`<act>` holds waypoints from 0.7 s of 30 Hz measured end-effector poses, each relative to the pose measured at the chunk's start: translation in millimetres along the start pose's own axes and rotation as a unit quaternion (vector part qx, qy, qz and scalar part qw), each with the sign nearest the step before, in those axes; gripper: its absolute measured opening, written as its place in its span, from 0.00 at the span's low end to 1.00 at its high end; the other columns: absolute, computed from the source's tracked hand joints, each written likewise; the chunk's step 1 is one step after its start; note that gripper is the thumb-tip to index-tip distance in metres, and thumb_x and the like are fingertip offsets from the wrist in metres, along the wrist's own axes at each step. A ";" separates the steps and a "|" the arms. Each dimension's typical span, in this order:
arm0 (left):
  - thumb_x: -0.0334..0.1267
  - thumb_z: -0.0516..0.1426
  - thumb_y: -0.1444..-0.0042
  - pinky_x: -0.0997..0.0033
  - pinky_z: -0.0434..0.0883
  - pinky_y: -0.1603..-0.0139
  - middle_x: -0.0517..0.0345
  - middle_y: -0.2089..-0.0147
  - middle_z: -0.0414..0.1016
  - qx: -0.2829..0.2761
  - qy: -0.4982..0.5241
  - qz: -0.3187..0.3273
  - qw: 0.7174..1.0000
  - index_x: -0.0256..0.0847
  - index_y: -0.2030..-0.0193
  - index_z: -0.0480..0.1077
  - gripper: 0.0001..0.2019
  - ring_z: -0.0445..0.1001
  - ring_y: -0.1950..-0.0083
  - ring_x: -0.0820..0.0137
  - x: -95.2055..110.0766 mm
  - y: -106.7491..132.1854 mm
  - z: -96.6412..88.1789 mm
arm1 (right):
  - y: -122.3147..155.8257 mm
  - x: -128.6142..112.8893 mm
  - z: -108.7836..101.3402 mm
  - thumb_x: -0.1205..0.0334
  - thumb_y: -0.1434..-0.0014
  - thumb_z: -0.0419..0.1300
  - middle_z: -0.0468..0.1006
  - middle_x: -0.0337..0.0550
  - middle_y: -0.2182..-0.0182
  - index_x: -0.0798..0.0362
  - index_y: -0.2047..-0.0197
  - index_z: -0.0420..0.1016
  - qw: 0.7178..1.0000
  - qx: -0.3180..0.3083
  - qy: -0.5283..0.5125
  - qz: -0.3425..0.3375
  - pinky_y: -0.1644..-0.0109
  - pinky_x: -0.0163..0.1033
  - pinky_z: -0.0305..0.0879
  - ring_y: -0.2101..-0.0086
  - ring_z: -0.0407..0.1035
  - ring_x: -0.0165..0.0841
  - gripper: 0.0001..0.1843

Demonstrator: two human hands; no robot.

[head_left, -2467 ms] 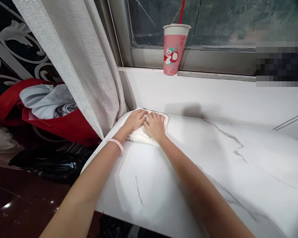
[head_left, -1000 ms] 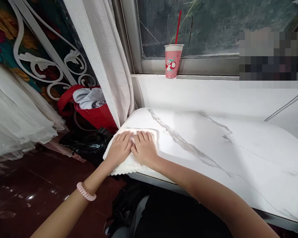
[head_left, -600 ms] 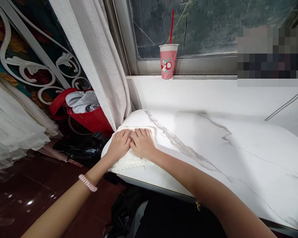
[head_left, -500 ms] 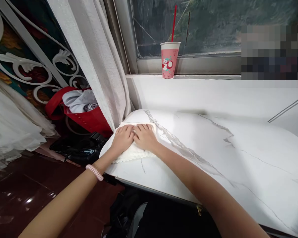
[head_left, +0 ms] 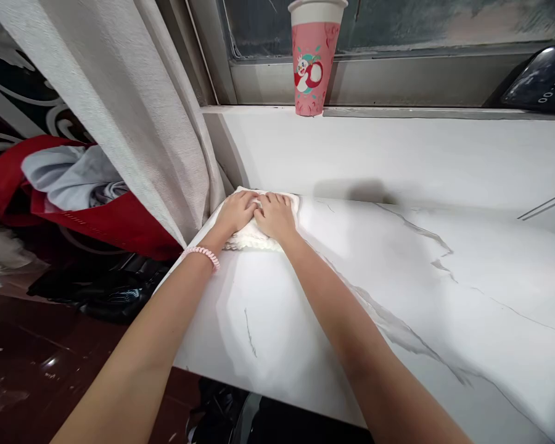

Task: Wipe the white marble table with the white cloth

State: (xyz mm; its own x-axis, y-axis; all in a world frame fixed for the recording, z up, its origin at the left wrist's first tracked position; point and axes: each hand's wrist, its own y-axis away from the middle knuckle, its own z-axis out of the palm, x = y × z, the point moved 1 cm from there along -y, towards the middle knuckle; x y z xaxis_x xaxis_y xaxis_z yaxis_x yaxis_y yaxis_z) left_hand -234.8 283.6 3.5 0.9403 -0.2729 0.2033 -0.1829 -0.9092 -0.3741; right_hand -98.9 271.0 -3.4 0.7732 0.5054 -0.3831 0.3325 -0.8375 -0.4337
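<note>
A white cloth [head_left: 253,238] with a fluffy, scalloped edge lies on the white marbled tabletop [head_left: 277,320], at its far left against the wall. My left hand [head_left: 235,213] presses flat on the cloth's left part, fingers stretched over it. Close beside it, my right hand [head_left: 276,217] rests flat on the cloth too, with the fingers of both hands nearly touching. Neither hand grips the cloth in a fist. A pink coiled band [head_left: 204,253] circles my left wrist. Both palms are hidden underneath.
A pink paper cup [head_left: 311,74] stands on the window ledge, with a phone [head_left: 541,80] showing a timer at right. The grey-white curtain [head_left: 134,92] hangs at the table's left. Beyond it are a red bag [head_left: 115,223] holding pale cloth and a black bag [head_left: 120,290].
My hands and the cloth have slid away from me along the tabletop, up to the wall side. The view has moved closer to the window; the phone now shows.
</note>
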 end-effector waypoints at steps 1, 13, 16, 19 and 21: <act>0.36 0.46 0.41 0.57 0.64 0.39 0.48 0.44 0.75 -0.002 0.002 0.003 1.000 0.39 0.47 0.71 0.19 0.71 0.42 0.58 -1.3 -4.6 1.6 | -3.3 1.9 0.5 0.64 0.35 0.50 0.74 0.51 0.49 0.56 0.47 0.71 1.000 0.002 0.002 0.004 0.37 0.50 0.49 0.46 0.63 0.43 0.16; 0.37 0.47 0.42 0.58 0.66 0.41 0.49 0.45 0.75 -0.016 0.007 0.001 1.000 0.40 0.46 0.71 0.20 0.71 0.44 0.57 -7.7 -41.7 13.3 | -31.0 21.3 6.2 0.64 0.35 0.50 0.75 0.52 0.50 0.55 0.48 0.71 1.000 0.017 0.002 0.019 0.38 0.50 0.50 0.47 0.64 0.43 0.15; 0.36 0.46 0.41 0.58 0.65 0.41 0.48 0.44 0.74 -0.021 -0.008 0.000 1.000 0.38 0.45 0.71 0.21 0.71 0.43 0.57 -5.3 -43.2 13.7 | -31.3 23.1 6.9 0.64 0.35 0.50 0.75 0.52 0.51 0.56 0.49 0.71 1.000 0.025 -0.003 0.017 0.38 0.50 0.51 0.47 0.64 0.43 0.15; 0.36 0.45 0.40 0.57 0.63 0.39 0.47 0.42 0.73 -0.028 -0.029 -0.008 0.999 0.38 0.44 0.70 0.21 0.70 0.41 0.57 -1.1 -40.8 12.8 | -27.9 22.0 6.6 0.64 0.35 0.50 0.75 0.52 0.51 0.56 0.49 0.71 1.000 0.024 -0.008 0.017 0.37 0.49 0.50 0.47 0.64 0.43 0.15; 0.36 0.45 0.39 0.57 0.62 0.38 0.48 0.41 0.73 -0.031 -0.038 -0.016 0.999 0.39 0.43 0.69 0.21 0.69 0.40 0.57 3.0 -38.1 12.4 | -24.4 21.8 5.3 0.65 0.35 0.50 0.75 0.52 0.51 0.56 0.49 0.71 0.999 0.025 -0.009 0.019 0.37 0.49 0.50 0.47 0.64 0.43 0.15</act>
State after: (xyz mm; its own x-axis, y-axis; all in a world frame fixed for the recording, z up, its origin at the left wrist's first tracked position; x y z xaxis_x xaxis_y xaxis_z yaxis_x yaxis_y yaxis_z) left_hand -221.4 321.3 7.1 0.9643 -0.2216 0.1448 -0.1679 -0.9350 -0.3122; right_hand -93.0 303.5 -5.6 0.7748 0.4773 -0.4146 0.2750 -0.8449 -0.4588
